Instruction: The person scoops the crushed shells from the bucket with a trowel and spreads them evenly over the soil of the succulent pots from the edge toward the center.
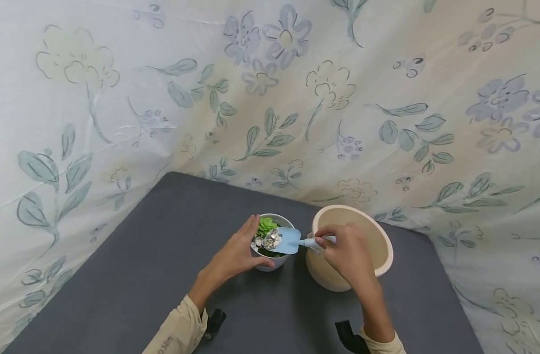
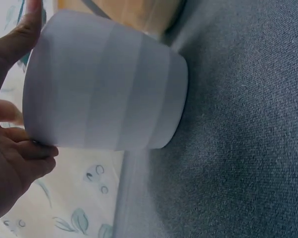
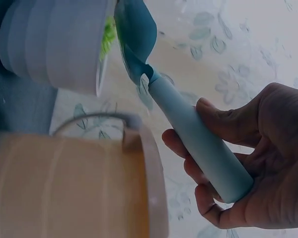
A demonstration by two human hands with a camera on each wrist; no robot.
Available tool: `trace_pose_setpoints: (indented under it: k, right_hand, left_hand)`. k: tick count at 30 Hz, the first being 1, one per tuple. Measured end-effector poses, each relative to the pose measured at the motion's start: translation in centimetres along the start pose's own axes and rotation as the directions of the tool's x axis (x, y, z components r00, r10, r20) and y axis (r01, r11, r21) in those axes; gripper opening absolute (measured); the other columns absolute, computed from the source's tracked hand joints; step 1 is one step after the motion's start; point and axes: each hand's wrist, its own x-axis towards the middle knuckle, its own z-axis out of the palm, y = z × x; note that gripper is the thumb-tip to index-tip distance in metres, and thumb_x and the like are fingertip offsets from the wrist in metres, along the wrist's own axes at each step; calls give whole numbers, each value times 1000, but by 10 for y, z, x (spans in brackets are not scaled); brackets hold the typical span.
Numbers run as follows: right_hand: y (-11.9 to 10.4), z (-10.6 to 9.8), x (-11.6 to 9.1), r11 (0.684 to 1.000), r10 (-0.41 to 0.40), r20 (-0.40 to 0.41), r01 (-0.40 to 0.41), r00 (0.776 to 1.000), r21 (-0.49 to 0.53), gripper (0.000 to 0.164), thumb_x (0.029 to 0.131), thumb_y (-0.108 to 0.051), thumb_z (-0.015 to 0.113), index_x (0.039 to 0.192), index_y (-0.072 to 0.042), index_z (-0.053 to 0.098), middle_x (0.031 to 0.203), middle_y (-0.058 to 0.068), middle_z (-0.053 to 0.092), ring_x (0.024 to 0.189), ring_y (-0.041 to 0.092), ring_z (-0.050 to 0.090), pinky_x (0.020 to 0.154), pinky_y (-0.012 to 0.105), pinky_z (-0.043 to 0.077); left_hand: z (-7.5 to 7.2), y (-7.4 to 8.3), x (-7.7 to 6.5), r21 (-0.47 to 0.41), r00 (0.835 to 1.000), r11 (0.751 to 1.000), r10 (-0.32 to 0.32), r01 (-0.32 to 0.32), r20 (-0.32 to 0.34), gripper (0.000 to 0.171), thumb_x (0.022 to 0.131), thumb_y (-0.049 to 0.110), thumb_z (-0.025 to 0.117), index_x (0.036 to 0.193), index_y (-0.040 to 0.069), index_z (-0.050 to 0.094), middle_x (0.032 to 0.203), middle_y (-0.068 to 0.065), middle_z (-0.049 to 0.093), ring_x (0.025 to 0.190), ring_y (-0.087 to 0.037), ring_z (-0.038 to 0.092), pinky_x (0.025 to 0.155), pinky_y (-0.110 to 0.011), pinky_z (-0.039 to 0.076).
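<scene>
My left hand [image 1: 235, 251] holds a small white plant pot [image 2: 104, 84], thumb on the near side and fingers around the far side by the rim. A bright green succulent [image 1: 266, 225] grows in the pot. In my right hand [image 1: 350, 251] is a light blue hand trowel [image 3: 198, 134], gripped by its handle between thumb and curled fingers. The trowel's blade lies over the pot's opening in the head view. Pale and shiny pebbles [image 1: 272, 239] sit at its tip, beside the succulent. In the left wrist view the pot stands upright on the grey cloth.
A cream bucket [image 1: 319, 268] with a wire handle [image 3: 89, 117] stands right of the pot, under my right hand. Dark grey cloth [image 1: 164, 250] covers the table. Floral fabric [image 1: 270, 118] hangs behind it. Black straps [image 1: 214, 322] show at both wrists.
</scene>
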Motion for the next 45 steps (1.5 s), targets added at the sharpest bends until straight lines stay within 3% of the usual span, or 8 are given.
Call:
trace_pose_setpoints:
  k: [8, 16, 20, 26, 32, 40, 42, 45]
  right_hand:
    - [-8, 9, 1, 1000, -22, -12, 22, 1000, 2, 11, 69, -4, 78, 75, -12, 73, 69, -4, 65, 67, 16, 36, 58, 28, 29]
    - [-8, 6, 3, 955, -281, -105, 267, 954, -133, 15, 67, -6, 80, 80, -11, 73, 78, 0, 66, 79, 18, 42, 65, 32, 30]
    - [-6, 6, 3, 930, -361, -135, 346, 923, -122, 17, 67, -6, 80, 82, -11, 73, 84, -1, 67, 85, 19, 46, 68, 33, 31]
    - [-2, 5, 3, 911, -408, -252, 408, 878, -54, 21, 65, 0, 81, 83, -8, 73, 86, 0, 66, 87, 21, 48, 70, 35, 31]
    - [10, -11, 0, 935, -334, -407, 353, 850, -30, 21, 61, 3, 82, 78, -5, 72, 80, 1, 67, 84, 25, 50, 67, 38, 28]
    - [48, -42, -15, 972, -234, -394, 222, 889, -77, 17, 67, -3, 80, 81, -6, 72, 84, 6, 68, 85, 26, 49, 71, 42, 29]
    - [58, -51, -19, 981, -195, -390, 175, 900, -89, 18, 67, -3, 80, 82, -6, 72, 83, 7, 68, 84, 26, 48, 69, 42, 29]
    - [74, -62, -23, 987, -136, -366, 94, 920, -130, 20, 66, -2, 80, 83, -7, 72, 82, 9, 68, 82, 27, 47, 67, 42, 29]
  left_hand:
    - [4, 3, 3, 12, 999, 1000, -6, 7, -45, 120, 61, 68, 68, 148, 15, 5, 152, -7, 14, 133, -29, 30, 98, -46, 39]
    - [2, 0, 5, -4, 997, 1000, -20, 20, -76, 121, 58, 66, 72, 148, 16, 8, 150, -7, 22, 130, -28, 35, 98, -45, 39]
    - [-3, -5, 6, -7, 999, 1000, -15, 15, -37, 121, 57, 70, 69, 149, 17, 9, 151, -4, 21, 131, -26, 34, 99, -45, 37]
    - [-17, -17, 8, -66, 993, 997, 41, -33, 115, 115, 61, 68, 69, 148, 23, 8, 152, 4, 16, 135, -19, 25, 105, -46, 29]
    - [-32, -31, 21, -113, 927, 975, 218, -192, 306, 104, 73, 58, 65, 148, 20, 4, 153, -1, 11, 138, -15, 14, 112, -45, 3]
    - [-50, -35, 38, -155, 830, 945, 328, -290, 451, 101, 76, 48, 68, 149, 15, 4, 154, -5, 7, 139, -26, 0, 108, -53, -8]
    - [-53, -31, 37, -130, 831, 945, 324, -299, 452, 102, 76, 49, 68, 149, 14, 5, 153, -6, 5, 139, -30, -3, 107, -55, -9]
    - [-53, -16, 33, -31, 866, 951, 294, -308, 405, 101, 77, 56, 62, 149, 15, 4, 153, -8, 2, 138, -35, -5, 106, -56, -9]
